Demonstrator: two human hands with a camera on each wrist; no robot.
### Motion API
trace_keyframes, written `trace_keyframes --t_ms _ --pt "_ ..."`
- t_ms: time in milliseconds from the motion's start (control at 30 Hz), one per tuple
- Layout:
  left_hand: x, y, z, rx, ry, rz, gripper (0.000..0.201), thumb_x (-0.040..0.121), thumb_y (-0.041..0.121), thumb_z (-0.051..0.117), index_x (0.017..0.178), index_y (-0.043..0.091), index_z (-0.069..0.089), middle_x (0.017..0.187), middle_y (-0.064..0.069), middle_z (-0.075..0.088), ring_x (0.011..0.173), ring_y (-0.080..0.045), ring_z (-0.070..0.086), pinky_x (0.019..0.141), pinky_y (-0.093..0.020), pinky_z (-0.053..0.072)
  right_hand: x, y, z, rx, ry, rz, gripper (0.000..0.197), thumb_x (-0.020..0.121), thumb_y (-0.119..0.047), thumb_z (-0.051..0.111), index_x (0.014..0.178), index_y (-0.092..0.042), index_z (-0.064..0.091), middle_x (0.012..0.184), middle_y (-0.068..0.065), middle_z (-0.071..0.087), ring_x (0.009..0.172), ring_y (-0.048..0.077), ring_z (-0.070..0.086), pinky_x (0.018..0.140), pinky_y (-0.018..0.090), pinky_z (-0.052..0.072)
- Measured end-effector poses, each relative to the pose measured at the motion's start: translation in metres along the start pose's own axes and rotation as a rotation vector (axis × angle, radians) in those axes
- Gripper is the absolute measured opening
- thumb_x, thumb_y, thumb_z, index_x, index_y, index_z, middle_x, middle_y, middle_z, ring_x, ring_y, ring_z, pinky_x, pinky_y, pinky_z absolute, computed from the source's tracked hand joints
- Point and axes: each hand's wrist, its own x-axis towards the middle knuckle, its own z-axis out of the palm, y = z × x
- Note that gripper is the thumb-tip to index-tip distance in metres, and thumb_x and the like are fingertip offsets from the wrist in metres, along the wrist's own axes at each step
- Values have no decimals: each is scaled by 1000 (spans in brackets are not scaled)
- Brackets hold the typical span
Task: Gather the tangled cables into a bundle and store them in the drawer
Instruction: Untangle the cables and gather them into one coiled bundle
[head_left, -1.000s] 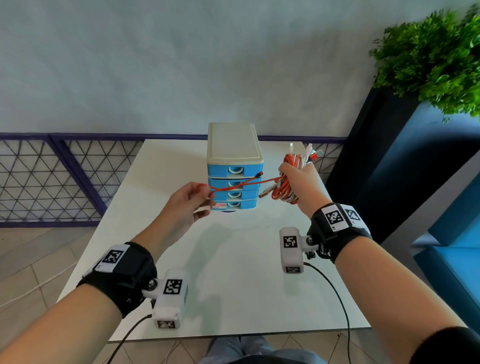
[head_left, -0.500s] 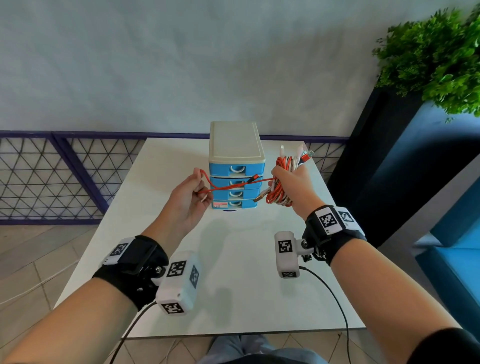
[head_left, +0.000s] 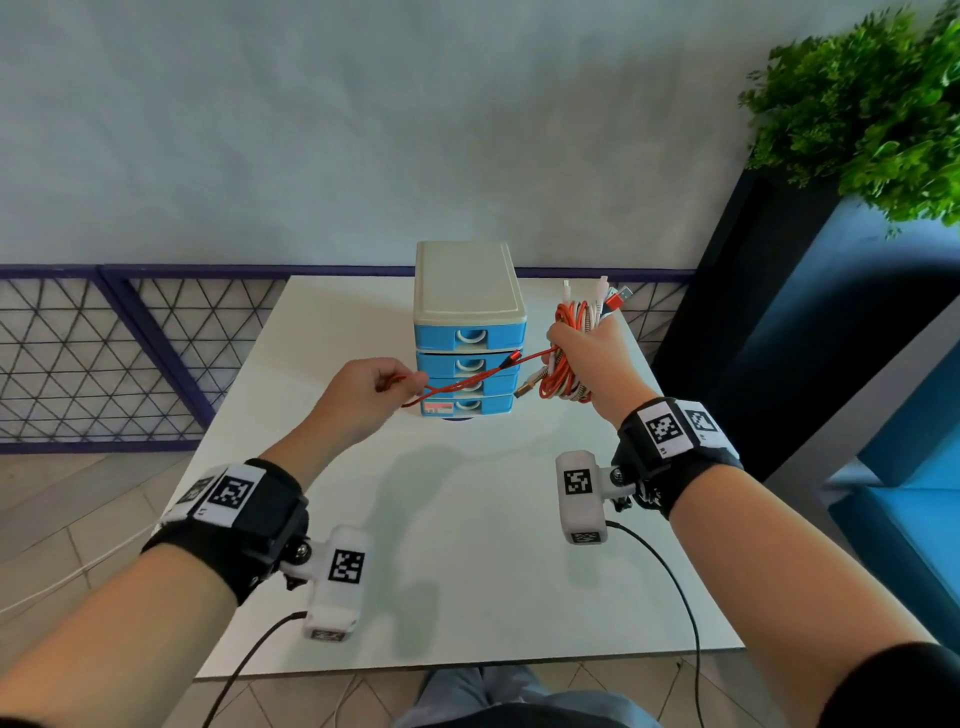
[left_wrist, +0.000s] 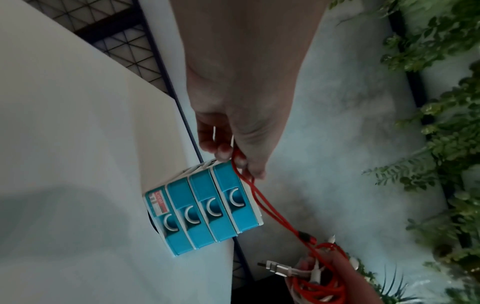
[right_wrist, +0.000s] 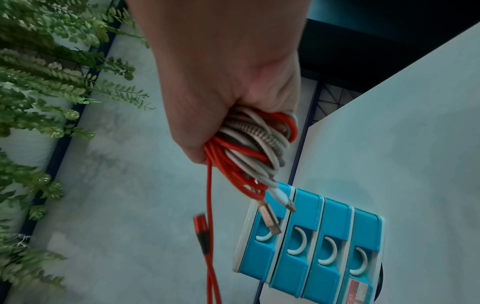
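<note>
**Two hands, one red strand drawn between them**

Both of my hands are raised above the white table (head_left: 467, 545), in front of the drawer unit (head_left: 470, 332). My right hand (head_left: 592, 353) is closed in a fist round the cable bundle (head_left: 563, 382), a coil of red and white leads; several plug ends (head_left: 602, 296) stick out above the fist, and a metal USB plug (right_wrist: 270, 219) hangs from the coil below it. In the right wrist view the fingers themselves are hidden behind the palm, but the coil is plainly wedged inside the fist.

My left hand (head_left: 363, 400) has its fingers curled, pinching a loose red cable (head_left: 467, 376) between thumb and fingertips (left_wrist: 223, 151). This strand runs, doubled, from the left hand across to the bundle in the right, passing in front of the drawer fronts without, as far as I can tell, touching them. A red-and-black connector (left_wrist: 306, 237) lies along the strand near the right hand.

The drawer unit stands on the far part of the table, with a cream top and four blue drawers stacked, all pushed in. A small label (head_left: 436, 408) marks the lowest drawer front.

Background: a leafy green plant (head_left: 872, 104) at upper right, a dark lattice fence (head_left: 104, 353) behind the table.
</note>
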Motion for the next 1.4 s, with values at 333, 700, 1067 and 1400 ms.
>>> trace_keyframes --t_ms 333,700,1067,1400 --pt "20 -32 -1 -141 136 -485 18 87 8 56 75 -1 65 67 -9 67 33 -10 54 39 -20 50 -3 -2 2 -28 -40 -42 15 88 -22 60 91 -16 46 71 -1 56 54 7 56 41 13 46" --pt "2 26 36 225 -194 342 33 100 38 34 106 20 61 116 -1 59 110 -19 54 90 -34 44 -14 -6 17 218 -256 -47 15 86 -10 63 91 -12 48 79 11 68 79 26 71 80 44 59" --pt "-28 34 44 -477 -800 -82 31 102 29 36 88 10 56 62 2 39 51 -12 43 76 -32 44 -1 -2 -1 451 -19 -27 12 88 -8 57 84 -14 48 76 7 63 77 20 71 72 47 58" --pt "-5 17 33 275 -393 69 27 99 28 42 89 23 67 83 7 53 78 -14 47 60 -16 33 -10 -10 -15 291 -522 40 8 89 -6 57 94 -2 62 79 10 72 80 23 71 74 36 59"
